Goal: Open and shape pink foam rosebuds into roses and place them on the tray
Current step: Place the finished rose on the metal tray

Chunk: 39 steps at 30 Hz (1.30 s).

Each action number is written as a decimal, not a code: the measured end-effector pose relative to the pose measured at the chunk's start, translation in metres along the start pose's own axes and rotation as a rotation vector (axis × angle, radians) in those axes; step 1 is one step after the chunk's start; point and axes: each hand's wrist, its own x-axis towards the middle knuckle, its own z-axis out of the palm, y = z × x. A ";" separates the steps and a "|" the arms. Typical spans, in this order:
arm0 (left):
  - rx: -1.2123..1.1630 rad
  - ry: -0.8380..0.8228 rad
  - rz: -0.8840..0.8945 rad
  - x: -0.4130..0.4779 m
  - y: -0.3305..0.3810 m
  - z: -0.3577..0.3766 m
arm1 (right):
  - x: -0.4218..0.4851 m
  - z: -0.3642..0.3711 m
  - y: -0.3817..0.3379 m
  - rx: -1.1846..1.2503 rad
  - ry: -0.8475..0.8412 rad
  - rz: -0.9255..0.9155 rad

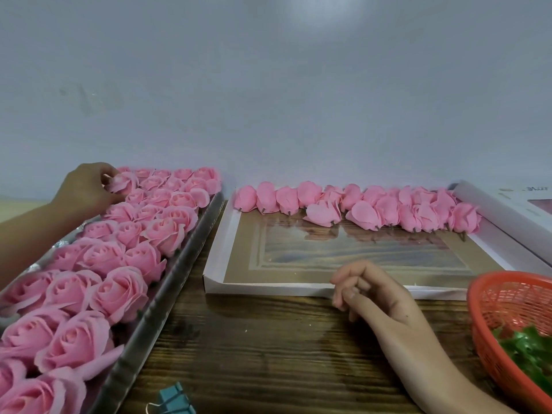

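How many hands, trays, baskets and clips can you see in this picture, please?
hands: 2, the left hand pinching a rose, the right hand holding nothing
tray: 1
basket: 1
clip: 1
Total: 5

We see the left hand [86,189] and the right hand [370,294] both bare, each on a forearm [433,363] uncovered to the edge of view. On the right hand we make out short plain nails [355,290] and one small dark spot [407,317].
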 end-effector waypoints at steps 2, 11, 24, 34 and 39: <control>0.059 0.026 0.056 -0.001 0.003 0.001 | 0.000 0.000 0.000 -0.004 -0.004 -0.002; 0.173 -0.100 0.091 0.008 0.007 0.006 | 0.000 -0.001 0.000 -0.044 -0.025 0.006; 0.100 -0.046 0.097 0.004 0.001 0.004 | 0.000 -0.003 0.001 -0.045 -0.039 -0.005; 0.272 -0.009 0.236 0.012 0.004 0.000 | 0.000 -0.001 -0.001 -0.056 -0.036 -0.002; 0.245 -0.080 0.291 0.018 0.010 -0.002 | 0.000 0.000 -0.002 -0.056 -0.032 0.005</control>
